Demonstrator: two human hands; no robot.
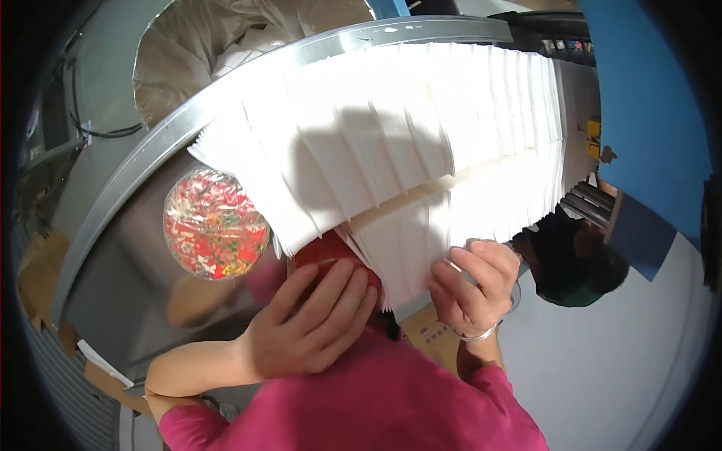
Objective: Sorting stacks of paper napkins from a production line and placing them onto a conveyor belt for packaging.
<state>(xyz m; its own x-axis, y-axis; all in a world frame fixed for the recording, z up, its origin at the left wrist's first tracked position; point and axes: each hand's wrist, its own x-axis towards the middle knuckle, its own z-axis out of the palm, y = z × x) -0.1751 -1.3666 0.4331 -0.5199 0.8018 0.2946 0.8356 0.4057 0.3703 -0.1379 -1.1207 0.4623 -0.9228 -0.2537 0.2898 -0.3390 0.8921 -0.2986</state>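
Note:
Long rows of white folded paper sheets point(383, 143), like napkins, lie packed on the metal table, with a gap running between two rows. At their near left end my left hand point(316, 319) is closed over a smooth red object point(323, 249), whose kind is hidden by the fingers and paper. My right hand point(477, 289) is at the near edge of the paper, its fingers curled in against it; what they hold, if anything, cannot be made out. Left of the rows lies a round red patterned pack point(216, 224) in clear wrap.
A raised metal rim point(150, 143) curves round the shiny table. Beyond it stands a bin lined with a brownish bag point(177, 64). On the right are a blue panel point(647, 113) and a dark shape with a green edge point(571, 259). Cardboard point(432, 334) is below my right hand.

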